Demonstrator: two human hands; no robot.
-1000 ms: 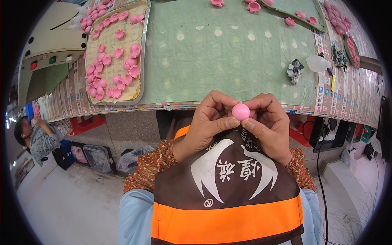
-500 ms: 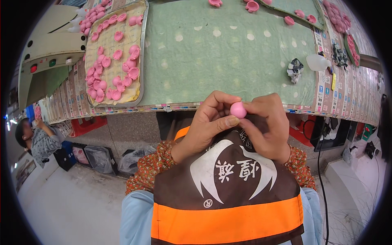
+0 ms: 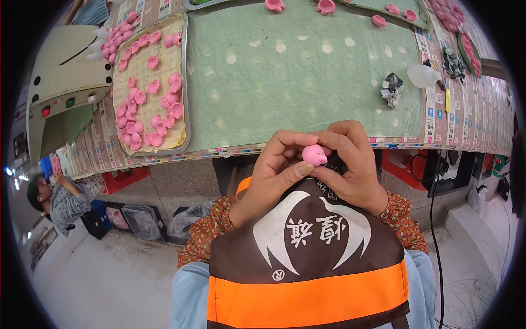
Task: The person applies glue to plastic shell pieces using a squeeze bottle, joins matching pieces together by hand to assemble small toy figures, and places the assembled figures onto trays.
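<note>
Between my hands, just off the table's front edge, is a small rounded pink toy part (image 3: 314, 156) with little raised bumps on the side now showing. My left hand (image 3: 274, 174) pinches it from the left, thumb below and fingertips above. From the right, the thumb and fingers of my right hand (image 3: 353, 164) close on it too. Beyond them a pale green cloth (image 3: 290, 98) with white spots covers the table. A metal tray (image 3: 185, 66) to the left, lined with yellowish cloth, holds many similar pink parts (image 3: 140, 97), several showing hollow insides.
A crumpled dark-and-white rag (image 3: 392, 90) and a white plastic bottle (image 3: 423, 75) lie at the right. A beige machine with buttons (image 3: 68, 90) stands left of the tray. More pink pieces (image 3: 326, 6) lie at the far edge. Another person (image 3: 60, 197) works at far left.
The pink part has been turned in my fingers, so its smooth round side gave way to the bumpy one. My right hand has shifted slightly left, and the whole view has moved a little.
</note>
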